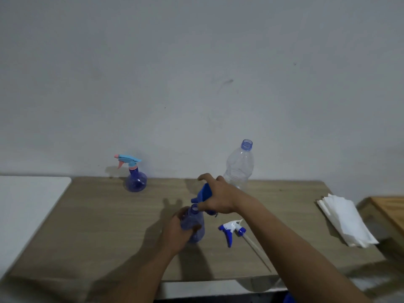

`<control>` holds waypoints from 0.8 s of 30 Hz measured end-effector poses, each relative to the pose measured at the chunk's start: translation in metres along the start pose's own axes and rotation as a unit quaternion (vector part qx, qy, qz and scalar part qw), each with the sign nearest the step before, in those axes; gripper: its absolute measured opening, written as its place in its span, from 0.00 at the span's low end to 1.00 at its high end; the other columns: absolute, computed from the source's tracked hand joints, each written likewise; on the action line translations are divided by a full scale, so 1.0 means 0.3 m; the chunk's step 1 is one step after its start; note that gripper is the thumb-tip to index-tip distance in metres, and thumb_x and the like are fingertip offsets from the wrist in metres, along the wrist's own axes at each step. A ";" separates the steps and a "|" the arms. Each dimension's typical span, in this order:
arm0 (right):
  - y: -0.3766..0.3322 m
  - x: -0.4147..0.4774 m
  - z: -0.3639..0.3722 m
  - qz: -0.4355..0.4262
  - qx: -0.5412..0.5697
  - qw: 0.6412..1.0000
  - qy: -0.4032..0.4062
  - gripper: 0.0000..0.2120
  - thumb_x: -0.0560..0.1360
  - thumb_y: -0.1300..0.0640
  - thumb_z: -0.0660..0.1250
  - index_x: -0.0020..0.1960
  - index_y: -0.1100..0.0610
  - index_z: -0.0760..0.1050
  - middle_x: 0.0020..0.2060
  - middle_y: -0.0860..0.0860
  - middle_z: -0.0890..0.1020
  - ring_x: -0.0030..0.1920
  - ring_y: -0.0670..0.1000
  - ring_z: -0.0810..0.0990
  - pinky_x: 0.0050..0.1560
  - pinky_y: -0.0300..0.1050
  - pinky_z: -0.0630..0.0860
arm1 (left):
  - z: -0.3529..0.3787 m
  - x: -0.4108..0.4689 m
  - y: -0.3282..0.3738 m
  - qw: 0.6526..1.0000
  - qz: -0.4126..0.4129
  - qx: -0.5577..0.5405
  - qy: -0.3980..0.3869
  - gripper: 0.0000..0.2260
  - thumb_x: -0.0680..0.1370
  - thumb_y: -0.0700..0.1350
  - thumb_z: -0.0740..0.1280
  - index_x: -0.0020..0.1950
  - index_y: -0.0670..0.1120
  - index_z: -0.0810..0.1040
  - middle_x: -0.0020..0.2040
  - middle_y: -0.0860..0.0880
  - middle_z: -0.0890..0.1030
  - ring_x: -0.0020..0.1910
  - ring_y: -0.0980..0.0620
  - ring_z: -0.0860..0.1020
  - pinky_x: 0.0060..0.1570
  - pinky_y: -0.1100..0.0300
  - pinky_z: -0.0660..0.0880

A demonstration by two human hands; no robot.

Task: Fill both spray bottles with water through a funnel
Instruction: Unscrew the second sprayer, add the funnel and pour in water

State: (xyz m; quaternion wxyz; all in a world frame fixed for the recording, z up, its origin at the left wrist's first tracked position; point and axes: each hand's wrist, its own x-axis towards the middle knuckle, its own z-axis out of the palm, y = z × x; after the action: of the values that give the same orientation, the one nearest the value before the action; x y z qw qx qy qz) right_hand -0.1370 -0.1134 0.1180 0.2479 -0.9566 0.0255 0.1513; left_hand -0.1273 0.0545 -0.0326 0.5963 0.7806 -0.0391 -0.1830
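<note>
Under tilted funnel (204, 192), uncapped blue bottle (194, 224)

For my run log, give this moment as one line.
left hand: grips open spray bottle | right hand: holds funnel at its neck | trigger head: on table | second spray bottle: head on

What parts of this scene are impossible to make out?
All in the head view:
1. Whether the funnel spout sits in the blue spray bottle neck: the right hand covers the joint.
2. The clear bottle base and any water in it: the right hand hides the base, and the picture is dim.
3. The blue spray bottle's contents: the left hand wraps its body.
4. The wooden object: cut off by the right edge.
</note>
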 end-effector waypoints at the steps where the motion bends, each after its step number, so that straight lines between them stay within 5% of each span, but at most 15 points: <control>1: 0.009 -0.003 -0.007 0.015 0.012 1.000 -0.002 0.41 0.65 0.41 0.74 0.73 0.43 0.58 0.59 0.53 0.69 0.53 0.57 0.76 0.45 0.46 0.76 | -0.004 0.001 -0.005 1.000 0.009 0.008 -0.003 0.20 0.60 0.57 0.74 0.52 0.59 0.80 0.50 0.55 0.85 0.51 0.51 0.83 0.57 0.44 0.79; 4: 0.046 -0.001 -0.018 0.041 0.085 0.995 0.029 0.33 0.60 0.42 0.72 0.63 0.47 0.67 0.55 0.53 0.74 0.50 0.55 0.78 0.51 0.52 0.79 | -0.022 -0.010 -0.002 0.999 0.028 0.030 -0.007 0.20 0.63 0.53 0.76 0.54 0.61 0.79 0.50 0.56 0.85 0.49 0.59 0.83 0.55 0.50 0.80; 8: 0.090 0.013 0.011 0.052 0.200 0.972 0.108 0.21 0.63 0.49 0.77 0.52 0.49 0.75 0.47 0.50 0.81 0.46 0.52 0.80 0.47 0.48 0.78 | -0.045 -0.019 -0.007 0.996 0.056 0.072 -0.001 0.19 0.64 0.50 0.77 0.50 0.65 0.76 0.49 0.61 0.83 0.48 0.64 0.81 0.50 0.61 0.78; 11: 0.113 0.044 0.082 0.054 0.252 0.958 0.127 0.25 0.65 0.53 0.80 0.57 0.51 0.73 0.51 0.51 0.79 0.45 0.49 0.78 0.42 0.39 0.76 | -0.048 -0.018 -0.021 0.995 0.066 0.072 0.013 0.20 0.61 0.52 0.76 0.50 0.65 0.76 0.50 0.62 0.81 0.48 0.66 0.79 0.50 0.63 0.77; 16: 0.169 0.160 0.266 0.032 0.226 0.963 0.145 0.34 0.70 0.50 0.77 0.72 0.53 0.69 0.62 0.50 0.75 0.59 0.50 0.76 0.58 0.40 0.71 | -0.043 0.012 -0.077 0.994 0.081 0.073 0.022 0.23 0.63 0.54 0.77 0.55 0.67 0.76 0.53 0.58 0.82 0.50 0.61 0.81 0.52 0.54 0.80; 24: 0.299 0.365 0.494 0.053 0.145 0.983 0.097 0.32 0.69 0.50 0.75 0.70 0.52 0.66 0.61 0.53 0.78 0.60 0.56 0.78 0.58 0.52 0.77 | -0.044 0.056 -0.156 0.994 0.087 0.060 0.028 0.27 0.67 0.53 0.79 0.64 0.58 0.74 0.59 0.56 0.82 0.57 0.53 0.82 0.58 0.44 0.78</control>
State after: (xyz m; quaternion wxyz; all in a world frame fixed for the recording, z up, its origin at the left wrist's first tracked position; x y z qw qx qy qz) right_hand -0.0847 -0.1177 -0.0800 0.3722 -0.9178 0.1218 0.0650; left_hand -0.1145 0.0754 -0.0778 0.5628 0.8135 -0.1009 -0.1064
